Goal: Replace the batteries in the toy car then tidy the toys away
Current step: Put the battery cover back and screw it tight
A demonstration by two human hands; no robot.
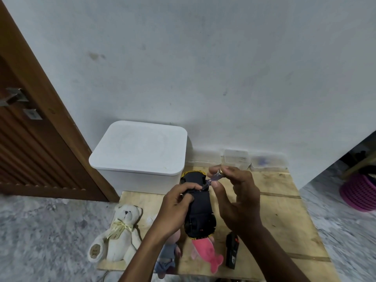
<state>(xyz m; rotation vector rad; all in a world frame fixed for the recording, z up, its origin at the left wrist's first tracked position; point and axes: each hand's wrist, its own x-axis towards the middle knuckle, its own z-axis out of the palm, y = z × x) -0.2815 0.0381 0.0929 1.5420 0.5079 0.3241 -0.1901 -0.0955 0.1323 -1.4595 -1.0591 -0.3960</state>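
Plywood forms the low table top (274,210) set on a speckled grey floor against a pale wall, and the toy car (200,216) lies on it upside down, black underside up, with yellow bodywork showing at both ends.

By my reading the job is at an early stage. The screwdriver (211,179) meets the car's underside, which suggests the battery cover is being unscrewed or fastened; I cannot tell which, and no batteries are in view. Tidying has not begun. A white teddy bear (120,233) sits to the left of the car, a pink plush fish (205,251) and a small doll in blue (168,253) lie at its near end, and a black remote control (232,251) lies just right of that end. The white lidded bin (140,147) behind and left of the car is closed.

The left hand (177,206) curls over the car's left side and steadies it. The right hand (238,198), above the car's right side, pinches the screwdriver's clear handle between thumb and forefingers, with the other fingers loosely spread.
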